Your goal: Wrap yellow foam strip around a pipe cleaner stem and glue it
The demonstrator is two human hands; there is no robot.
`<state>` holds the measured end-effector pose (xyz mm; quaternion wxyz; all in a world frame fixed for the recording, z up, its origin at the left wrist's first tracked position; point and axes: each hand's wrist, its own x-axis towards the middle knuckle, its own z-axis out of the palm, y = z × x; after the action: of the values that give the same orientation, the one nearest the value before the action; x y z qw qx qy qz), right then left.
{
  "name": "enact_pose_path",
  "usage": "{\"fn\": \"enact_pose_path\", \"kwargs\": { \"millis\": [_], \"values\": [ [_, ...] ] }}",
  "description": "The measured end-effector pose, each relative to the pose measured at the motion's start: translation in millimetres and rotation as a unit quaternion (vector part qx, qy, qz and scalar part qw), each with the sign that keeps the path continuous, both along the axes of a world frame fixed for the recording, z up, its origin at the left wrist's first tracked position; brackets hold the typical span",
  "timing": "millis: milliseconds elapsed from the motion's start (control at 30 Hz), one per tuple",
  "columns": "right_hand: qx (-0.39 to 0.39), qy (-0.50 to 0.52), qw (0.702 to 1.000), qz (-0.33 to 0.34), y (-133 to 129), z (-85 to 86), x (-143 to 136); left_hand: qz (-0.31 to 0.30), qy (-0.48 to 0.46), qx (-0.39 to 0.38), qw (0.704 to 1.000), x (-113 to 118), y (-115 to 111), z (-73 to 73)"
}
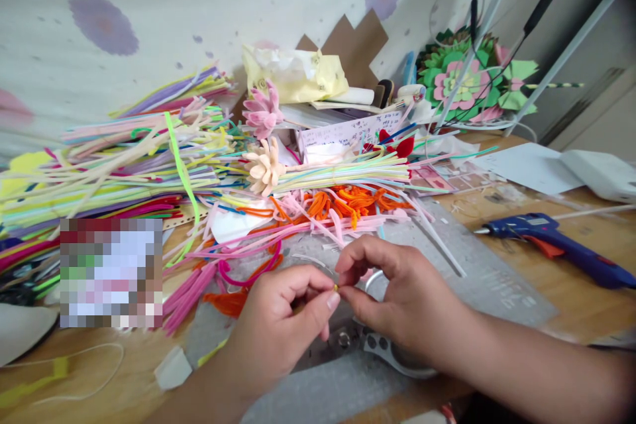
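Over the middle of the grey cutting mat (322,391), my left hand (283,318) and my right hand (402,285) meet at their fingertips. A tiny yellow piece (336,287) shows between them; its kind is too small to make out. My left thumb and forefinger pinch it from one side. From the other side, my right thumb and forefinger close on it, the rest of the fingers curled. Beneath my right hand lies a silver metal tool with round holes (385,346), partly hidden by the hand.
A blue glue gun (556,238) lies at the right. Bundles of coloured pipe cleaners (114,179) fill the left. Behind my hands are orange pipe cleaners (348,202), a pink fuzzy flower (263,112) and a cream one (264,167). A paper bouquet (462,83) stands at the back right.
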<state>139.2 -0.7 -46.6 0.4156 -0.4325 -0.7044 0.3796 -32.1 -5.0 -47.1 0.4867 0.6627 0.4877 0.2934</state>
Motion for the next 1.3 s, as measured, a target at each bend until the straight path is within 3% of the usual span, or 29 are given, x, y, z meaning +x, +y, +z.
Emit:
{"fn": "enact_pose_path", "kwargs": {
  "millis": [133,333,633,800,967,1133,1300],
  "values": [
    [-0.021,0.02,0.999,0.022,1,3.1,3,0.007,-0.016,-0.009,1.0,0,4,0.0],
    [-0.158,0.126,0.978,0.057,7,7.4,9,0.007,-0.038,-0.025,0.999,-1,4,0.2],
    [-0.176,0.139,0.973,0.058,8,4.1,4,-0.003,-0.021,-0.016,1.0,-1,4,0.4],
    [-0.154,0.128,0.979,0.05,7,3.9,1,-0.011,0.003,0.003,1.0,-2,4,-0.5],
    [-0.047,0.053,0.997,0.006,2,2.5,-2,-0.028,0.016,0.03,0.999,-1,2,1.6],
    [0.046,-0.019,0.998,-0.026,-4,3.6,-3,-0.025,0.017,0.047,0.998,-1,1,2.0],
    [-0.014,0.026,1.0,0.003,-5,6.3,0,-0.009,-0.004,0.029,1.0,-2,2,0.1]
  ]
}}
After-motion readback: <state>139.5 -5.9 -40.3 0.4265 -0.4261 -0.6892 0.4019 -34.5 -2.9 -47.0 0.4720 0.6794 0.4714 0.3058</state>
